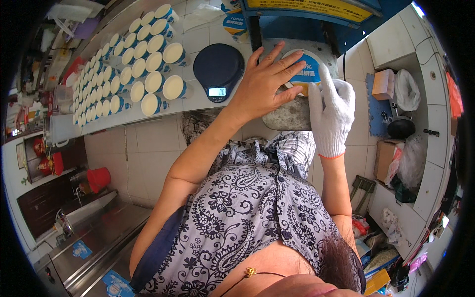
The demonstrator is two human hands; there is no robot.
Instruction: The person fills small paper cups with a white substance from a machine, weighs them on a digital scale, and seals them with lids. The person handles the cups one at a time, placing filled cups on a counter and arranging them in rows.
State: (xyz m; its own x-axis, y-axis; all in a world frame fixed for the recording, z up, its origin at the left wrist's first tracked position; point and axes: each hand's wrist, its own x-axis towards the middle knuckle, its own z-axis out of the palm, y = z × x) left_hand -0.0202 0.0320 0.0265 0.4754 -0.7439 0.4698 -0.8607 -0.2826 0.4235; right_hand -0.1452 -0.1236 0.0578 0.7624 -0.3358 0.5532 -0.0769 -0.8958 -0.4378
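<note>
My bare left hand is spread over the left side of a round printed lid, blue and orange with a pale rim. Its thumb and fingertips overlap the lid. At the lid's right edge is my right hand, in a white knitted glove, index finger and thumb extended apart. The lid lies over the metal plate of a blue machine; what is beneath it is hidden. Left of my left hand, a dark blue digital kitchen scale sits on the white tiled counter with its display lit.
Many open paper cups stand in rows on the counter at left. Stacked printed cups are beside the machine. At right, an open cabinet holds a box and plastic bags. A folding stool stands lower right.
</note>
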